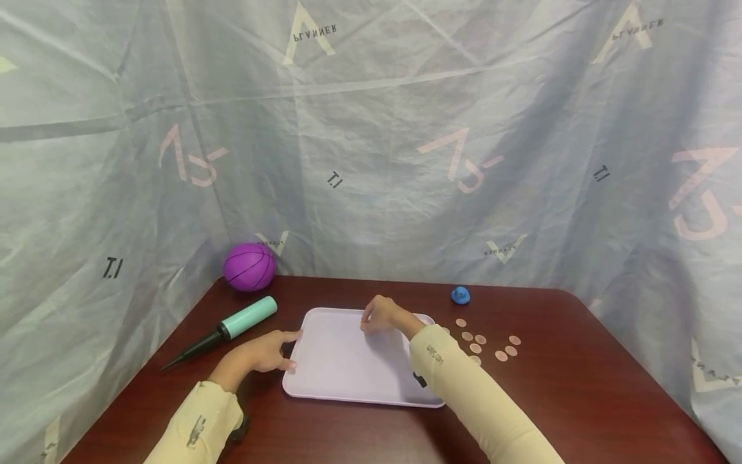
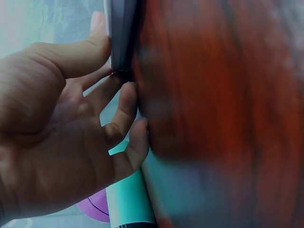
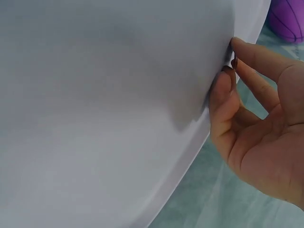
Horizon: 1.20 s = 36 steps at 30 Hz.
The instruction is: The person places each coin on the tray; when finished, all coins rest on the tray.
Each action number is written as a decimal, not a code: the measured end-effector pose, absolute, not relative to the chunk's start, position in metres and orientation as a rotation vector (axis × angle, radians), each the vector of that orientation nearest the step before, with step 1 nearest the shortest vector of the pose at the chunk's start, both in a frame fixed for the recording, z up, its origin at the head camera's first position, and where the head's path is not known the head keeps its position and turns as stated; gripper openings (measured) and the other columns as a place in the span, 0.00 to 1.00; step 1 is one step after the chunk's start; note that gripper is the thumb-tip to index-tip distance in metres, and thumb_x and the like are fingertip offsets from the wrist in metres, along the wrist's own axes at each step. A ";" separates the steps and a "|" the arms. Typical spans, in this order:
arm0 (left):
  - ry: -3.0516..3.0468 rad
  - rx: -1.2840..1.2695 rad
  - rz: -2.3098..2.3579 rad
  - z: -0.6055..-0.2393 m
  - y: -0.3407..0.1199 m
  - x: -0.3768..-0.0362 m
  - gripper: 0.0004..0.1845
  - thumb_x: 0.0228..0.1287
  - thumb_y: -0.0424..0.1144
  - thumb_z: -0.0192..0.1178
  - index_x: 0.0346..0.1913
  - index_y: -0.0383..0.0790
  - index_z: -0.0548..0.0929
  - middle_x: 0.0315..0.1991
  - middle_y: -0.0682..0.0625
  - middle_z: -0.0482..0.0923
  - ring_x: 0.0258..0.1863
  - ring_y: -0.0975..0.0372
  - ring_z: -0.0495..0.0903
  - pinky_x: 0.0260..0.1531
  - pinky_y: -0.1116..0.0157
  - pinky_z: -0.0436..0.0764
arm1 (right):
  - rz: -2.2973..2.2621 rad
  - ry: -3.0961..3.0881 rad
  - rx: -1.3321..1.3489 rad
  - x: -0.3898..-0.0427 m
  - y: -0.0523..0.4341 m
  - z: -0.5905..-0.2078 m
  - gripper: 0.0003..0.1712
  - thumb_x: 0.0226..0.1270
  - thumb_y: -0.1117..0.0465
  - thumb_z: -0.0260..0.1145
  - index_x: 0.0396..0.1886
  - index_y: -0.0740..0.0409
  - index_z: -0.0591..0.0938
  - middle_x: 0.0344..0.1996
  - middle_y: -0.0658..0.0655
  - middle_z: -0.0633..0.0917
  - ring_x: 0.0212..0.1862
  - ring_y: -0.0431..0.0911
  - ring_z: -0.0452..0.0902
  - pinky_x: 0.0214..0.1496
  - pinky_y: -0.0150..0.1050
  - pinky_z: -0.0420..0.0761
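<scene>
A pale grey curtain (image 1: 377,129) printed with letters hung behind a dark reddish-brown table (image 1: 580,399). On the table before me lay a white rectangular tray (image 1: 336,367) with rounded corners. A purple toy basketball (image 1: 249,267) sat at the table's far left corner, and a teal balloon pump (image 1: 250,317) lay between it and the tray, its black nozzle towards the near left. My left hand (image 1: 265,350) was clamped on the tray's left edge, thumb on the rim. My right hand (image 1: 385,316) was over the tray's far part, thumb and fingertips together on something small. A blue toy duck (image 1: 460,296) stood near the table's far edge, beyond copper-coloured coins (image 1: 475,348) scattered right of the tray. Smallest was what I pinched: a thin coppery disc (image 3: 234,62), seen edge-on.
</scene>
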<state>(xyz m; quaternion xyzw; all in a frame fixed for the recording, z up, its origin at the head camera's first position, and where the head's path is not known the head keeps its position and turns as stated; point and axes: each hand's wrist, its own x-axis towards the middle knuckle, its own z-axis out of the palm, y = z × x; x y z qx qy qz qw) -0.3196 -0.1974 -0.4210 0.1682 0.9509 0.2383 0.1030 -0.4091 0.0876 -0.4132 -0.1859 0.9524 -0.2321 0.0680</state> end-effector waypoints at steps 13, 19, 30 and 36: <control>2.784 0.546 0.755 -0.424 -0.198 -0.321 0.41 0.56 0.35 0.73 0.72 0.32 0.67 0.67 0.34 0.70 0.68 0.40 0.66 0.66 0.44 0.65 | -0.791 2.823 -0.534 -0.416 0.073 -0.416 0.05 0.56 0.61 0.76 0.30 0.57 0.89 0.27 0.49 0.85 0.28 0.40 0.79 0.29 0.32 0.81; 2.776 0.539 0.771 -0.424 -0.200 -0.320 0.40 0.56 0.34 0.72 0.72 0.32 0.67 0.67 0.35 0.70 0.68 0.41 0.66 0.67 0.44 0.65 | -0.801 2.840 -0.563 -0.414 0.063 -0.416 0.06 0.56 0.60 0.76 0.29 0.58 0.89 0.31 0.51 0.87 0.30 0.40 0.80 0.31 0.33 0.82; 2.770 0.531 0.741 -0.421 -0.200 -0.319 0.40 0.59 0.36 0.71 0.73 0.32 0.65 0.67 0.34 0.70 0.65 0.43 0.71 0.66 0.45 0.66 | -0.733 2.886 -0.601 -0.411 0.041 -0.417 0.07 0.59 0.57 0.74 0.33 0.56 0.88 0.34 0.51 0.86 0.31 0.40 0.78 0.32 0.32 0.80; 2.763 0.522 0.768 -0.423 -0.200 -0.318 0.40 0.59 0.35 0.70 0.73 0.32 0.65 0.68 0.35 0.69 0.69 0.42 0.65 0.67 0.45 0.64 | -0.748 2.880 -0.513 -0.411 0.032 -0.419 0.08 0.61 0.53 0.73 0.35 0.52 0.87 0.35 0.50 0.84 0.35 0.41 0.77 0.39 0.37 0.79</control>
